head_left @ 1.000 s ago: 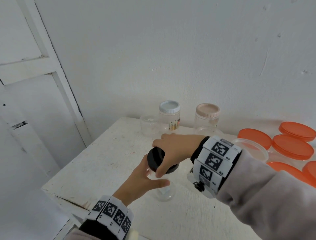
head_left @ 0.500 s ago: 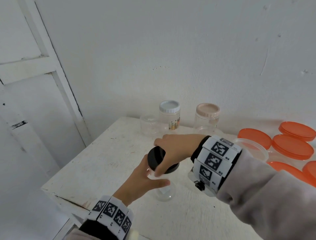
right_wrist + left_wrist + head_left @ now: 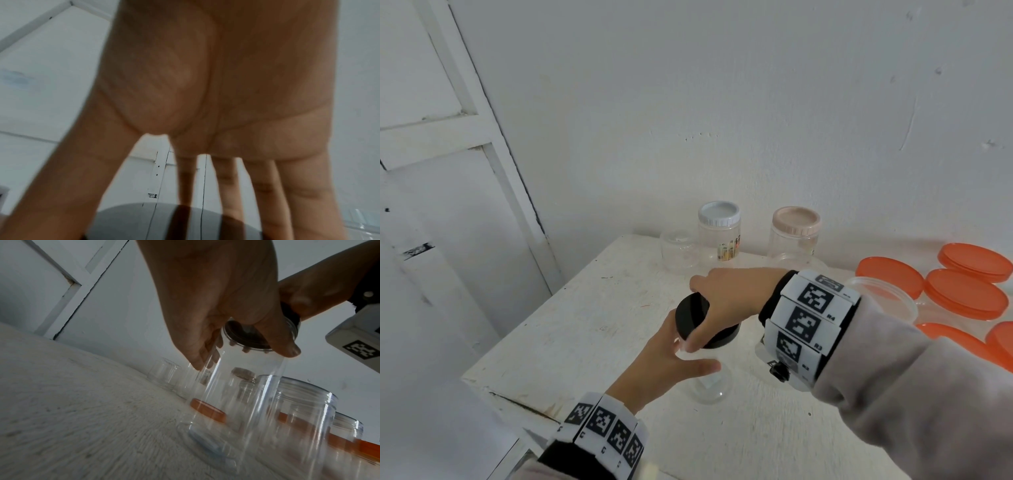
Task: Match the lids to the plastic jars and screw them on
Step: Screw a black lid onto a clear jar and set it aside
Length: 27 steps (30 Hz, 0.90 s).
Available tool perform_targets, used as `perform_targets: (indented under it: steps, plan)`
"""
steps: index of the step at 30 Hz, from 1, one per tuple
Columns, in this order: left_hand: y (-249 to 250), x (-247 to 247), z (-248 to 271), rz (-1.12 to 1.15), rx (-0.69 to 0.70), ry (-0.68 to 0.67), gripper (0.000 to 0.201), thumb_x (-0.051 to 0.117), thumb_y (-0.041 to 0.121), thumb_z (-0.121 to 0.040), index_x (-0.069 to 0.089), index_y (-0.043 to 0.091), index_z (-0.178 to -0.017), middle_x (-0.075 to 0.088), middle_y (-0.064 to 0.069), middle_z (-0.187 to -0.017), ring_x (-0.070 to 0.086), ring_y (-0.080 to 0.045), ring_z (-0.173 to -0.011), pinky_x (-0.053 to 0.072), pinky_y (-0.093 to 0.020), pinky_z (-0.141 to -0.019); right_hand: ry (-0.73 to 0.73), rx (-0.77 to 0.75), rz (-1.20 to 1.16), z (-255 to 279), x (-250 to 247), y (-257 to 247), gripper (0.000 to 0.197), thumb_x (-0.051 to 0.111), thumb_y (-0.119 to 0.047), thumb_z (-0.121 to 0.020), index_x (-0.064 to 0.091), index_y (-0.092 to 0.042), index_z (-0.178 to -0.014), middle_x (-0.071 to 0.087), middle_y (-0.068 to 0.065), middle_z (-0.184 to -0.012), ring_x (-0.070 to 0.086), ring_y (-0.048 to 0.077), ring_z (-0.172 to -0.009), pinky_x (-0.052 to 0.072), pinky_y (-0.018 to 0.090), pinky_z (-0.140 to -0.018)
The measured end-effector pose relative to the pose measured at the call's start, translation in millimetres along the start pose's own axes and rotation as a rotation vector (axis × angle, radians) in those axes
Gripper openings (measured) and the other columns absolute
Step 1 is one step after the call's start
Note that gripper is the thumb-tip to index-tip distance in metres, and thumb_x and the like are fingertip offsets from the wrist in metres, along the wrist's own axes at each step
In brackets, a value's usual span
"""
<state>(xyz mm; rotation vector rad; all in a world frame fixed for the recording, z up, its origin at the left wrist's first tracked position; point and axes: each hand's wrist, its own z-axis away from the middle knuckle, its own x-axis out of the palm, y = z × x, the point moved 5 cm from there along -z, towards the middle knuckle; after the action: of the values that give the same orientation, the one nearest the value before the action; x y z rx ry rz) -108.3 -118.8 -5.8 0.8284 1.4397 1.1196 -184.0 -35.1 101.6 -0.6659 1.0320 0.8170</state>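
Right hand (image 3: 729,301) arched from above, fingers grasping black lid (image 3: 693,317), left hand (image 3: 664,363) wrapped around clear jar (image 3: 710,383), thumb extended

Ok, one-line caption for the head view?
Right hand grips black lid atop clear jar held by left hand.

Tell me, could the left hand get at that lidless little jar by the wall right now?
Probably not yet: the left hand holds the tall clear jar, though bare table lies toward the lidless jar.

A scuffed, white-painted wooden table (image 3: 592,329) is standing against a plain white plaster wall (image 3: 722,102); a white panelled door (image 3: 441,192) is showing at left.
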Motion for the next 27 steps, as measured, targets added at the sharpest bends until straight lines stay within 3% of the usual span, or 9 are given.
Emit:
perform_targets:
  steps: [2, 5, 8, 12, 17, 19, 23, 25, 27]
  plan:
    - [-1.1, 0.0, -0.5, 0.004, 0.0, 0.001, 0.083, 0.085, 0.032, -0.067, 0.032, 0.05, -0.129, 0.048, 0.026, -0.131, 0.044, 0.012, -0.12, 0.036, -0.01, -0.095, -0.088, -0.043, 0.048, 2.2, -0.8, -3.3, 0.092, 0.077, -0.054, -0.068, 0.029, -0.032, -0.142, 0.042, -0.005, -0.121, 0.05, 0.02, -0.107, 0.049, 0.04, -0.088]
    - [-0.8, 0.3, -0.2, -0.009, 0.002, -0.006, 0.08, 0.085, 0.032, -0.068, 0.032, 0.053, -0.124, 0.047, 0.028, -0.13, 0.043, 0.016, -0.118, 0.035, -0.009, -0.095, -0.081, -0.095, 0.069, 3.0, -4.8, -6.1, 0.088, 0.08, -0.046, -0.069, 0.031, -0.036, -0.142, 0.041, -0.005, -0.12, 0.048, 0.019, -0.108, 0.05, 0.041, -0.09]
    - [0.1, 0.0, 0.2, 0.003, 0.0, -0.007, 0.081, 0.086, 0.033, -0.067, 0.033, 0.051, -0.126, 0.049, 0.026, -0.13, 0.046, 0.012, -0.118, 0.04, -0.013, -0.097, -0.006, -0.066, 0.039, 1.7, -4.4, -2.5, 0.076, 0.074, -0.063, -0.066, 0.044, -0.029, -0.127, 0.049, -0.007, -0.108, 0.052, 0.015, -0.096, 0.05, 0.033, -0.076]
    - [3.6, 0.1, 0.5, -0.015, 0.013, 0.002, 0.089, 0.084, 0.036, -0.067, 0.029, 0.047, -0.136, 0.049, 0.028, -0.13, 0.047, 0.014, -0.116, 0.042, -0.007, -0.083, 0.087, -0.01, 0.029, -0.1, 0.8, 0.0, 0.07, 0.064, -0.077, -0.065, 0.04, -0.023, -0.103, 0.044, -0.01, -0.086, 0.046, 0.007, -0.073, 0.035, 0.026, -0.058]
    - [1.0, 0.3, 0.5, 0.015, 0.007, -0.005, 0.083, 0.085, 0.029, -0.069, 0.032, 0.049, -0.13, 0.047, 0.024, -0.133, 0.044, 0.006, -0.124, 0.037, -0.019, -0.103, -0.041, -0.071, 0.05, 2.2, 0.4, -6.6, 0.084, 0.074, -0.056, -0.071, 0.035, -0.028, -0.14, 0.044, -0.005, -0.118, 0.05, 0.018, -0.105, 0.05, 0.037, -0.085]
    - [0.3, 0.2, 0.5, 0.012, 0.001, -0.003, 0.08, 0.085, 0.029, -0.069, 0.033, 0.05, -0.126, 0.048, 0.024, -0.133, 0.044, 0.005, -0.124, 0.036, -0.021, -0.105, -0.033, -0.108, 0.068, 2.5, -1.7, -9.7, 0.083, 0.075, -0.052, -0.071, 0.035, -0.03, -0.141, 0.044, -0.004, -0.121, 0.049, 0.019, -0.109, 0.049, 0.04, -0.089]
    - [1.2, 0.0, 0.5, -0.009, 0.005, 0.005, 0.079, 0.085, 0.034, -0.067, 0.033, 0.053, -0.124, 0.051, 0.027, -0.127, 0.048, 0.012, -0.115, 0.042, -0.007, -0.085, 0.079, -0.073, 0.054, -0.5, -1.3, -6.6, 0.068, 0.067, -0.072, -0.067, 0.054, -0.021, -0.11, 0.055, -0.005, -0.094, 0.056, 0.014, -0.083, 0.047, 0.028, -0.066]
    - [1.4, 0.0, 0.7, -0.007, 0.015, 0.008, 0.081, 0.085, 0.036, -0.067, 0.033, 0.053, -0.126, 0.051, 0.03, -0.126, 0.047, 0.017, -0.113, 0.041, -0.008, -0.083, 0.141, -0.028, 0.063, -1.9, 1.8, -4.9, 0.071, 0.06, -0.079, -0.066, 0.053, -0.017, -0.098, 0.054, -0.004, -0.085, 0.053, 0.012, -0.073, 0.04, 0.026, -0.057]
    - [1.2, 0.0, 1.0, -0.001, 0.016, 0.007, 0.083, 0.086, 0.037, -0.066, 0.033, 0.053, -0.128, 0.051, 0.032, -0.126, 0.045, 0.018, -0.114, 0.039, -0.01, -0.087, 0.139, 0.0, 0.041, -3.0, 3.4, -2.7, 0.073, 0.058, -0.081, -0.067, 0.049, -0.017, -0.101, 0.053, -0.005, -0.086, 0.051, 0.011, -0.073, 0.038, 0.026, -0.057]
